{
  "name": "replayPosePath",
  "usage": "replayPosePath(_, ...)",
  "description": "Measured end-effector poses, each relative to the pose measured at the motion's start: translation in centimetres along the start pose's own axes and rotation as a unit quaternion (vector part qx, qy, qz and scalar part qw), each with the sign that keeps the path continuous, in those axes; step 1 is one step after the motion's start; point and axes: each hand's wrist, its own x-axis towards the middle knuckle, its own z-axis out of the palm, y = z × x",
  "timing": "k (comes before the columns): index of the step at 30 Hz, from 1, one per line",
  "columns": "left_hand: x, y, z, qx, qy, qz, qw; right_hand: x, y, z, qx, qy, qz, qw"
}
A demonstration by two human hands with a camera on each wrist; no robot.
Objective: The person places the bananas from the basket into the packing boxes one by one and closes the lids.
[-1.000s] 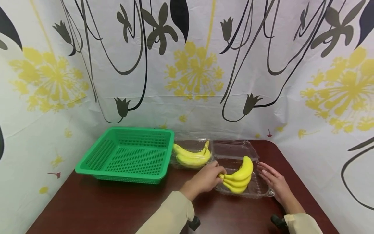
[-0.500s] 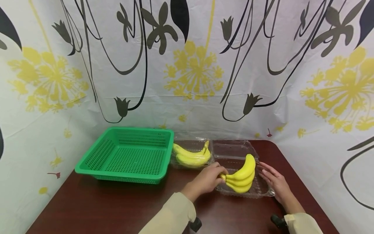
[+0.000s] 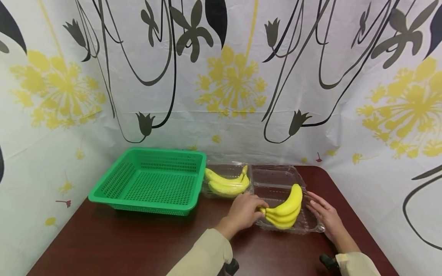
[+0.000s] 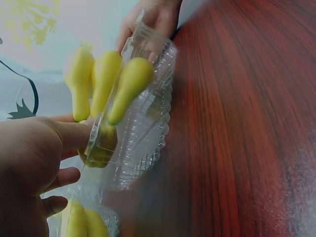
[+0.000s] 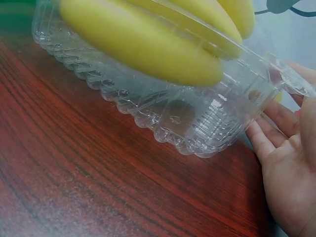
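In the head view my left hand [image 3: 244, 211] pinches the stem end of a yellow banana bunch [image 3: 286, 211]. The bunch is over the base of an opened clear plastic clamshell box [image 3: 308, 226], whose lid [image 3: 274, 175] lies folded back. From the left wrist view, the bananas [image 4: 130, 89] rise at a tilt past the box's rim. My right hand [image 3: 324, 214] is at the box's right side, its fingers extended along the wall; the right wrist view shows the fingers [image 5: 281, 123] touching or very near the box corner, with no grip visible.
A second clear box [image 3: 226, 164] with bananas [image 3: 228, 185] inside stands just left of the opened one. Farther left is a green perforated basket [image 3: 146, 205]. The dark red tabletop [image 3: 138, 245] meets a patterned cloth [image 3: 238, 142] at the back.
My left hand has shifted the banana bunch slightly to the right over the box base, keeping its pinch on the stem. The right hand stays almost still.
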Motion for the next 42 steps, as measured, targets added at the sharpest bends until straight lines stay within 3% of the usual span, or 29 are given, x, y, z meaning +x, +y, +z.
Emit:
replayPosePath(12, 0.5, 0.3, -0.4, 0.052, -0.016, -0.04, 0.9977, 0.0, 0.2, -0.1, -0.004, -0.001, 0.0, 1.0)
replayPosePath(17, -0.4, 0.0, 0.3, -0.011, 0.024, -0.056, 0.9981, -0.2, 0.2, 0.0, -0.01, -0.001, 0.007, 0.9999)
replayPosePath(20, -1.2, -0.1, 1.0, -0.088, 0.052, -0.091, 0.9906, -0.4, 0.1, -0.1, -0.017, 0.006, 0.011, 0.9998)
replayPosePath(22, -1.7, -0.1, 1.6, -0.154, 0.077, -0.12, 0.9777, -0.5, 0.1, -0.2, -0.018, 0.012, 0.012, 0.9997)
replayPosePath(24, -2.1, 0.0, 2.0, -0.221, 0.106, -0.144, 0.9586, -0.4, 0.1, -0.3, -0.016, 0.01, 0.01, 0.9998)
replayPosePath(27, -2.8, 0.0, 2.7, -0.329, 0.137, -0.173, 0.9184, -0.2, 0.1, -0.3, -0.013, 0.003, 0.007, 0.9999)
replayPosePath(31, -3.3, 0.1, 3.6, -0.463, 0.129, -0.192, 0.8553, 0.2, -0.1, -0.1, -0.014, 0.0, 0.011, 0.9998)
replayPosePath(34, -3.6, 0.1, 4.0, -0.518, 0.111, -0.2, 0.8241, 0.3, -0.1, 0.0, -0.017, 0.003, 0.016, 0.9997)
replayPosePath(36, -3.8, 0.0, 4.3, -0.531, 0.106, -0.2, 0.8167, 0.3, 0.0, 0.0, -0.021, 0.004, 0.018, 0.9996)
replayPosePath(38, -3.9, 0.0, 4.5, -0.535, 0.102, -0.194, 0.8157, 0.2, -0.1, -0.1, -0.023, 0.003, 0.018, 0.9996)
replayPosePath(40, -4.0, 0.1, 4.6, -0.533, 0.099, -0.182, 0.8205, 0.2, -0.2, -0.1, -0.024, -0.005, 0.014, 0.9996)
replayPosePath(42, -4.0, 0.1, 4.6, -0.524, 0.093, -0.165, 0.8302, 0.3, -0.5, -0.2, -0.017, -0.011, 0.013, 0.9997)
